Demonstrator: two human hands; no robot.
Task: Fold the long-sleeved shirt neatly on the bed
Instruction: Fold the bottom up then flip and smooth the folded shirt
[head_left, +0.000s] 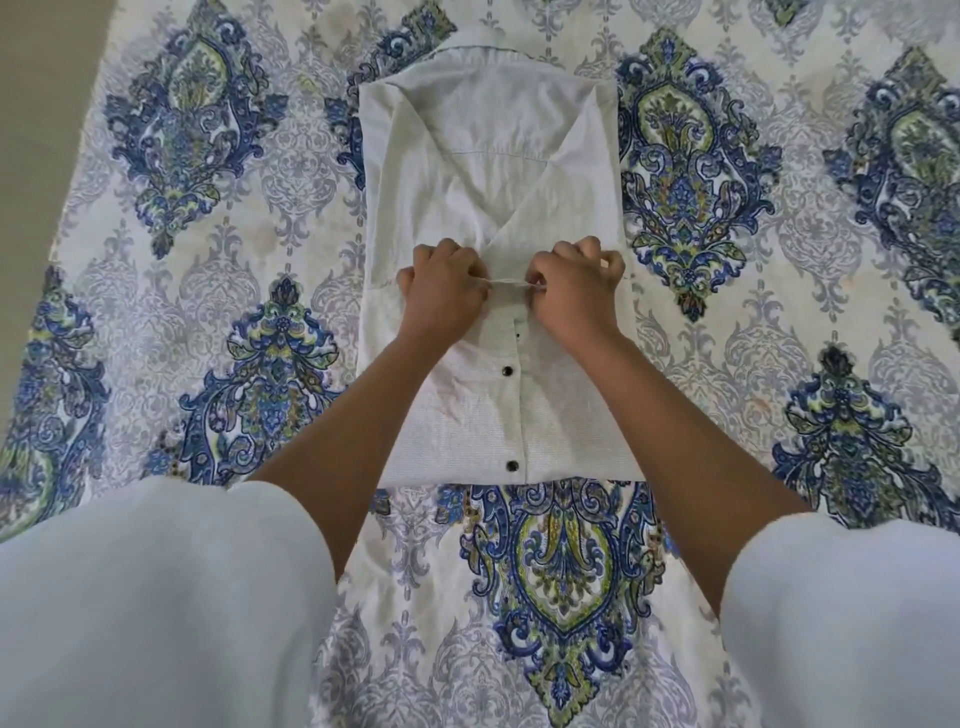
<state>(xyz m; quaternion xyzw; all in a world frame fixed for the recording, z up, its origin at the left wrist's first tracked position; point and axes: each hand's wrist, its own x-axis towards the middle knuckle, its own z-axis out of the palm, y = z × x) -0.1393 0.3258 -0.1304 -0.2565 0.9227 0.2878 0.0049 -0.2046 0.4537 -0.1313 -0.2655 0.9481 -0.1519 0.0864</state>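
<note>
A white long-sleeved shirt (498, 171) lies on the bed, its collar at the far end and both sleeves folded in across the body in a V. The lower part is turned up, showing a placket with dark snap buttons. My left hand (449, 291) and my right hand (574, 286) sit side by side at the shirt's middle. Each grips the folded-up hem edge with curled fingers, and a thin ridge of cloth is stretched between them.
The bed is covered with a cream sheet (208, 312) printed with blue and green paisley medallions. Its left edge runs along a bare floor strip (36, 104). My loose white sleeves (156, 597) fill the lower corners of the view.
</note>
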